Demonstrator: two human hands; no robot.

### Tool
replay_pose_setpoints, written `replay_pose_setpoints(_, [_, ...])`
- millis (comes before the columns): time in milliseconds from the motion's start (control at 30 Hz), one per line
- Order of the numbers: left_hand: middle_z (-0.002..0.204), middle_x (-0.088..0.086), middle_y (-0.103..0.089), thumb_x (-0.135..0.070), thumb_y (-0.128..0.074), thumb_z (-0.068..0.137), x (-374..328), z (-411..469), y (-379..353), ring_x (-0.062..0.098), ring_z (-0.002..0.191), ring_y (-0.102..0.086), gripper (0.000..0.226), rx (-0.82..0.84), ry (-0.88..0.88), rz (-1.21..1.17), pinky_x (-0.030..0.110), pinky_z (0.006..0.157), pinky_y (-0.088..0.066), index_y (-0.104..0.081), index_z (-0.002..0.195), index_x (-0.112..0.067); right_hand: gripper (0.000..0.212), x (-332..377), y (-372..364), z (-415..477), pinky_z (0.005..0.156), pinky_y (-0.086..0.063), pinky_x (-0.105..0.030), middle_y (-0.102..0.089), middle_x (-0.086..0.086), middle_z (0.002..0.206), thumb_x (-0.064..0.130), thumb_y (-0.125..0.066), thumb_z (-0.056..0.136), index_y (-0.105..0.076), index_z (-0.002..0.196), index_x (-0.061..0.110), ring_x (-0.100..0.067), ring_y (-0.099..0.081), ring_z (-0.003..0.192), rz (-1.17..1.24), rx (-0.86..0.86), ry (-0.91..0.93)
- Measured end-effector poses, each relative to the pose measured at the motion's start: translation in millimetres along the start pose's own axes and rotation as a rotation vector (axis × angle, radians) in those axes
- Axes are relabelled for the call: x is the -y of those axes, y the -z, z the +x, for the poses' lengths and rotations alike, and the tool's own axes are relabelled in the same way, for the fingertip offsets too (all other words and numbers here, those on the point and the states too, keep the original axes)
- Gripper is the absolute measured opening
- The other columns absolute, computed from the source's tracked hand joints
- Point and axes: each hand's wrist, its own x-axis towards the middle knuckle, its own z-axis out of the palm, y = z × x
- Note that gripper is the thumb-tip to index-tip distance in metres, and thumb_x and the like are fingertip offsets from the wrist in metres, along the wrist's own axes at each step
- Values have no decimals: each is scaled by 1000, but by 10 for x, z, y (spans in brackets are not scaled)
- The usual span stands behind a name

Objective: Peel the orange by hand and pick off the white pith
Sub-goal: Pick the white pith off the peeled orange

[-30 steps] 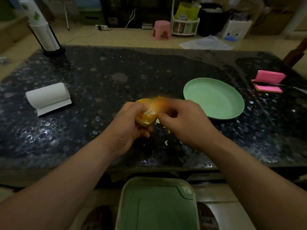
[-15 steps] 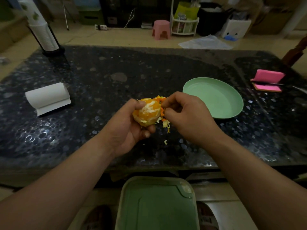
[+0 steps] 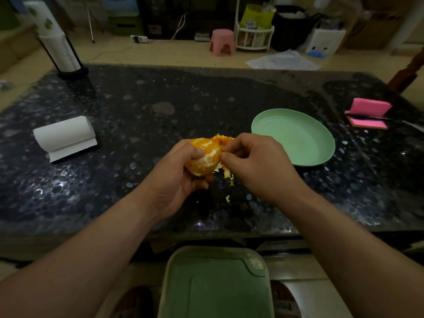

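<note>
Item one: the orange [image 3: 203, 157], largely peeled, flesh exposed, white pith streaks remaining, held in the left hand [image 3: 176, 180] above the worktop [image 3: 137, 99]. Item two: peel scraps [image 3: 226, 177], orange and pale, scattered on the worktop beneath.

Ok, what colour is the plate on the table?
The plate is pale mint green, plain with no pattern; the head view shows it.

The view is dim and slightly soft, with the dark table [image 3: 183, 92] catching small white glints near its front edge, the floor [image 3: 172, 52] beyond looking paler, the orange [image 3: 204, 161] brightest, and the wide lens bending and darkening the corners.
</note>
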Motion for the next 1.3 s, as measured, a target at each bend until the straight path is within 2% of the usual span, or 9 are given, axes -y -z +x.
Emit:
replay_pose_setpoints(100, [103,12,-69,-23,-61,81,-9,-2,-4,22,73,-64,43,0,-14,24,31,58,-50,-63,124,-18,10,2,-5,4,54,-41,-11,-70,13,66,26,-75,91,-74,81,28,-2,-65,60,-18,-5,-9])
replay_pose_setpoints(333, [114,9,-68,-21,-60,77,2,-19,-8,23,85,-62,48,26,-70,121,33,63,-49,-67,124,-27,14,26,-46,0,50,-38,-11,-66,8,61,18,-75,85,-71,72,22,-2,-57,53,47,-10,-59])
replay_pose_setpoints(500, [111,14,-68,-21,-58,79,-25,-27,-4,25,77,-62,54,44,-54,51,34,61,-48,-62,133,-18,12,27,-47,-9,49,-37,-12,-58,8,55,13,-75,85,-69,75,13,-1,-47,48,207,9,-84])
replay_pose_setpoints(633, [104,16,-67,-25,-56,80,-45,-18,8,27,71,-61,55,69,-2,-42,33,57,-45,-60,133,-9,12,27,-38,1,51,-42,-16,-67,-10,65,12,-73,88,-70,77,11,-6,-50,52,290,22,-72])
replay_pose_setpoints(767, [100,17,-66,-28,-56,81,-68,-21,19,27,70,-59,57,112,48,-82,31,53,-46,-59,133,-5,17,7,-35,15,51,-41,-17,-62,-2,60,13,-72,93,-69,77,13,-6,-48,51,330,37,-63])
replay_pose_setpoints(900, [99,15,-67,-29,-56,81,-96,-47,16,25,70,-58,54,145,79,-109,28,52,-46,-61,130,-6,14,5,-38,19,52,-43,-22,-70,-19,74,13,-71,93,-69,79,12,-9,-50,55,357,59,-64])
replay_pose_setpoints(1033, [100,13,-68,-31,-50,81,-133,-71,11,24,71,-56,50,175,77,-144,26,51,-44,-67,122,-8,18,-10,-24,17,55,-46,-25,-73,-12,76,17,-70,98,-69,80,14,-10,-56,58,384,70,-81])
replay_pose_setpoints(1200, [115,21,-65,-26,-55,81,-130,-31,74,28,76,-59,64,128,46,-134,31,59,-46,-56,143,-8,13,17,36,12,58,-54,-28,-78,-1,85,22,-66,104,-75,98,14,-11,-66,68,422,151,-113])
replay_pose_setpoints(1300, [115,19,-68,-24,-56,81,-131,-24,79,28,77,-60,67,82,29,-128,32,60,-47,-54,145,-8,6,21,33,-1,60,-57,-30,-78,0,86,21,-70,100,-75,103,20,-13,-68,71,393,163,-116])
